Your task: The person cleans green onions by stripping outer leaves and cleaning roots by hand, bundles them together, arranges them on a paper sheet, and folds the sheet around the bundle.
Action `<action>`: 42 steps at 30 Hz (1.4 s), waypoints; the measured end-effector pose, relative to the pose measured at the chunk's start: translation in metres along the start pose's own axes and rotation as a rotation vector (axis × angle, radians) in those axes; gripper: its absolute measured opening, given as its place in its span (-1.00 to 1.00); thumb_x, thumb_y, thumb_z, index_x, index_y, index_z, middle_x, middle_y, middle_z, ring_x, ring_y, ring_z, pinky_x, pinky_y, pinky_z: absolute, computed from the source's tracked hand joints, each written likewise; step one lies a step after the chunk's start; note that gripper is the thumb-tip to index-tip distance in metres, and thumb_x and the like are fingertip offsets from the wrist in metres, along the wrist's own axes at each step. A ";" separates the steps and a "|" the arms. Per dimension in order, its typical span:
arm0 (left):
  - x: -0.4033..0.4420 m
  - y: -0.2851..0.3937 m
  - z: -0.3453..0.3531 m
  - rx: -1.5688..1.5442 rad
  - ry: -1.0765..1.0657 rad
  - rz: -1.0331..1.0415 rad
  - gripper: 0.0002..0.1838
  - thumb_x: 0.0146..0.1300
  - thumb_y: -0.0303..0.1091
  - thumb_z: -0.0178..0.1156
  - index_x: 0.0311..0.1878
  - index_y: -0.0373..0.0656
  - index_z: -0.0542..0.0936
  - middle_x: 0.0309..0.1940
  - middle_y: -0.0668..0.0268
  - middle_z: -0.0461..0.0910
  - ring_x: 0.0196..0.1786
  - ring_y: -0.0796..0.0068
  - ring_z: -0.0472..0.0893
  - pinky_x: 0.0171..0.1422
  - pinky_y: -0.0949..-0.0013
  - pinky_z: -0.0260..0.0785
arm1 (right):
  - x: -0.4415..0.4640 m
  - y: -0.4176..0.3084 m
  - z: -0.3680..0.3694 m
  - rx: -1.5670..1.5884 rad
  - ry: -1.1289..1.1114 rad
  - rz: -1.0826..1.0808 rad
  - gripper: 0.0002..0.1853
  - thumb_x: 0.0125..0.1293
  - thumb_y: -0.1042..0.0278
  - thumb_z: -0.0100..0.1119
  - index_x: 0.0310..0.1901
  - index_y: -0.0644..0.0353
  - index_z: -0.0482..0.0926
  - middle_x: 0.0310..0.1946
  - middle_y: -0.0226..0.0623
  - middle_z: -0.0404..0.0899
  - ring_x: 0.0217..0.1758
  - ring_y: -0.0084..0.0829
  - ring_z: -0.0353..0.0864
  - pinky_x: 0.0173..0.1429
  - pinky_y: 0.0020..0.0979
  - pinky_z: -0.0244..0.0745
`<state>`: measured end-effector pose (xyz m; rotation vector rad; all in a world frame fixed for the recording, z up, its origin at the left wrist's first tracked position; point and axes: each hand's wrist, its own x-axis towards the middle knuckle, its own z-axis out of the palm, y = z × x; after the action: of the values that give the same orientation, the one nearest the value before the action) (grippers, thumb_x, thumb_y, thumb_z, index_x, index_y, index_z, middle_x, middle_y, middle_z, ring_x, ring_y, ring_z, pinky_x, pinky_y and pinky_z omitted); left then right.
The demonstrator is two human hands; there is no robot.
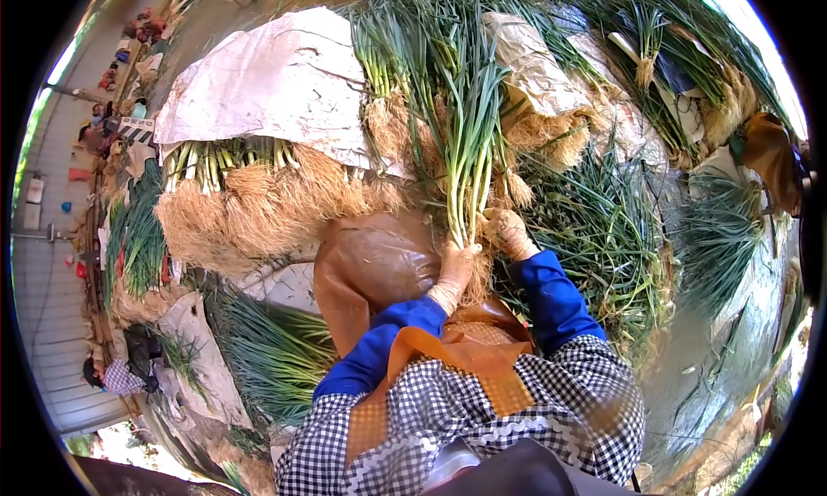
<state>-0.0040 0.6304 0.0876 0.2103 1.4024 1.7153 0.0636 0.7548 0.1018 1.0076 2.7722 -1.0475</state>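
A bunch of long green stalks (469,143) with pale lower stems stands upright in front of me, its leaves pointing away. My left hand (455,270) is wrapped round the stems just above the tan roots. At the right side of the same bunch, my right hand (506,232) is closed by the stem bases; what its fingers hold is too small to make out. Both hands look gloved. Brown plastic (388,259) covers my lap beneath them.
Rooty bunches (258,199) lie under a white sheet (267,74) at the left. Loose green leaves (594,229) are heaped at the right. More bunches (267,349) lie lower left. People sit far left, one in a checked top (123,377).
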 end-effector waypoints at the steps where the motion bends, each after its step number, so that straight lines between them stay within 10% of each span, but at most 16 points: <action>1: 0.004 -0.008 -0.007 0.049 -0.009 0.037 -0.63 -0.01 -0.66 0.09 -0.05 -0.25 0.43 -0.26 0.38 0.46 -0.28 0.54 0.44 -0.16 0.51 0.36 | -0.010 0.000 0.002 -0.098 0.229 -0.349 -0.70 0.28 0.09 -0.04 -0.36 0.13 0.57 -0.49 -0.16 0.58 -0.39 -0.18 0.58 -0.30 -0.26 0.46; 4: 0.010 -0.009 -0.011 -0.124 -0.014 0.008 -0.61 0.00 -0.69 0.08 -0.03 -0.26 0.43 -0.21 0.33 0.49 -0.20 0.47 0.49 -0.10 0.47 0.40 | -0.048 -0.018 -0.015 0.260 0.024 -0.138 -0.68 0.28 0.13 0.01 -0.48 0.19 0.54 -0.72 -0.15 0.42 -0.71 -0.30 0.32 -0.54 -0.28 0.29; 6: 0.011 -0.007 -0.015 -0.300 -0.002 -0.092 -0.59 0.00 -0.73 0.06 -0.02 -0.28 0.44 -0.18 0.29 0.52 -0.15 0.43 0.51 -0.04 0.43 0.42 | -0.078 -0.011 -0.041 -0.001 -0.308 -0.374 -0.66 0.29 0.10 -0.04 -0.49 0.17 0.53 -0.60 -0.16 0.55 -0.58 -0.22 0.51 -0.42 -0.25 0.42; 8: 0.014 -0.008 -0.016 -0.138 0.045 -0.015 -0.57 -0.01 -0.74 0.07 0.00 -0.29 0.44 -0.15 0.30 0.52 -0.15 0.45 0.52 -0.07 0.45 0.43 | -0.110 -0.004 -0.061 0.238 -0.868 -0.042 -0.67 0.28 0.06 -0.02 -0.40 0.13 0.58 -0.45 -0.17 0.59 -0.48 -0.33 0.57 -0.39 -0.29 0.43; 10: 0.012 -0.010 -0.018 -0.161 0.046 -0.016 -0.57 -0.01 -0.71 0.08 0.01 -0.29 0.45 -0.16 0.30 0.53 -0.15 0.45 0.53 -0.06 0.45 0.43 | -0.134 0.054 -0.040 0.098 -0.854 -0.225 -0.67 0.23 -0.01 0.06 -0.29 0.09 0.62 -0.34 -0.21 0.62 -0.32 -0.41 0.61 -0.32 -0.36 0.45; 12: 0.013 -0.005 -0.018 -0.096 0.035 -0.168 -0.60 -0.02 -0.70 0.09 -0.03 -0.28 0.48 -0.20 0.30 0.54 -0.14 0.44 0.53 -0.02 0.44 0.41 | -0.122 0.059 -0.054 -0.697 -0.886 0.185 -0.69 0.16 0.01 0.15 -0.21 0.03 0.63 -0.28 -0.28 0.63 -0.17 -0.45 0.61 -0.25 -0.40 0.47; 14: 0.013 0.002 -0.011 -0.138 0.016 -0.179 -0.66 0.00 -0.67 0.11 -0.09 -0.28 0.52 -0.23 0.30 0.55 -0.15 0.46 0.53 -0.02 0.46 0.40 | -0.096 0.060 -0.058 -0.533 -0.458 0.152 -0.65 0.10 0.06 0.16 -0.09 -0.01 0.58 -0.24 -0.36 0.63 -0.15 -0.36 0.61 -0.21 -0.40 0.50; 15: 0.007 0.013 -0.008 -0.130 -0.008 -0.226 -0.67 0.00 -0.64 0.11 -0.09 -0.28 0.52 -0.23 0.31 0.56 -0.15 0.47 0.53 -0.01 0.47 0.39 | -0.071 0.119 -0.003 -0.492 -0.035 -0.429 -0.66 0.19 0.07 0.10 -0.06 0.03 0.55 -0.24 -0.30 0.61 -0.16 -0.29 0.59 -0.22 -0.37 0.50; 17: 0.007 0.018 -0.010 -0.107 -0.052 -0.321 -0.67 0.03 -0.57 0.13 -0.06 -0.27 0.53 -0.19 0.31 0.56 -0.15 0.48 0.53 -0.01 0.47 0.39 | -0.035 0.026 -0.024 0.995 -0.009 0.141 -0.58 0.30 0.00 -0.01 -0.06 0.22 0.49 -0.23 -0.28 0.56 -0.20 -0.44 0.54 -0.16 -0.46 0.44; 18: 0.008 0.017 -0.007 -0.123 -0.075 -0.282 -0.65 0.04 -0.55 0.15 -0.03 -0.27 0.52 -0.15 0.31 0.56 -0.14 0.45 0.53 0.01 0.45 0.39 | -0.023 0.003 -0.035 1.170 -0.043 0.333 -0.59 0.30 0.04 0.02 -0.09 0.28 0.48 -0.31 -0.32 0.56 -0.29 -0.53 0.51 -0.16 -0.50 0.41; 26: 0.042 0.000 -0.020 -0.412 -0.237 -0.543 -0.75 0.20 -0.37 0.07 -0.08 -0.25 0.54 -0.25 0.29 0.60 -0.23 0.53 0.57 -0.09 0.50 0.42 | -0.008 0.022 0.011 1.645 0.186 0.288 -0.77 0.30 0.26 0.04 -0.14 0.23 0.50 -0.40 -0.44 0.52 -0.41 -0.64 0.45 -0.37 -0.61 0.41; 33: 0.017 0.049 -0.004 -0.513 -0.065 -0.453 -0.83 0.18 -0.41 0.10 -0.17 -0.22 0.53 -0.37 0.30 0.59 -0.32 0.45 0.58 -0.23 0.47 0.48 | -0.028 0.088 0.000 1.096 0.426 0.475 -0.77 0.26 0.19 0.08 -0.36 0.20 0.49 -0.62 -0.53 0.38 -0.58 -0.65 0.31 -0.50 -0.60 0.23; 36: 0.024 0.039 -0.025 -0.038 -0.146 -0.081 -0.84 0.12 -0.48 0.17 -0.20 -0.20 0.53 -0.36 0.37 0.56 -0.30 0.56 0.55 -0.16 0.53 0.43 | -0.048 0.050 -0.041 0.862 0.485 0.575 -0.78 0.26 0.17 0.08 -0.39 0.13 0.48 -0.65 -0.51 0.35 -0.61 -0.66 0.29 -0.61 -0.54 0.20; 37: 0.020 0.038 -0.023 -0.050 -0.154 -0.126 -0.84 0.11 -0.48 0.18 -0.20 -0.19 0.53 -0.37 0.39 0.55 -0.30 0.59 0.54 -0.16 0.56 0.41 | -0.047 0.045 -0.032 0.559 0.604 0.314 -0.81 0.25 0.16 0.10 -0.35 0.09 0.49 -0.65 -0.49 0.36 -0.63 -0.63 0.28 -0.62 -0.53 0.20; 39: 0.018 0.037 -0.012 -0.011 -0.123 -0.272 -0.83 0.13 -0.37 0.22 -0.20 -0.15 0.54 -0.36 0.41 0.55 -0.29 0.61 0.52 -0.17 0.60 0.35 | -0.039 0.026 0.001 1.779 0.523 0.234 -0.79 0.24 0.24 0.14 -0.19 0.17 0.51 -0.29 -0.38 0.48 -0.21 -0.51 0.47 -0.11 -0.46 0.46; 42: 0.015 0.035 0.007 -0.139 -0.025 -0.422 -0.72 0.17 -0.18 0.20 -0.14 -0.15 0.54 -0.38 0.38 0.56 -0.34 0.58 0.51 -0.21 0.58 0.35 | -0.037 -0.014 0.008 -0.219 0.550 -0.531 -0.86 0.13 0.38 0.12 -0.25 0.12 0.50 -0.44 -0.34 0.48 -0.33 -0.42 0.50 -0.27 -0.48 0.48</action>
<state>-0.0271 0.6472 0.1144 -0.1338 1.2018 1.4433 0.0835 0.7212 0.1121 0.6087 3.6334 -0.5010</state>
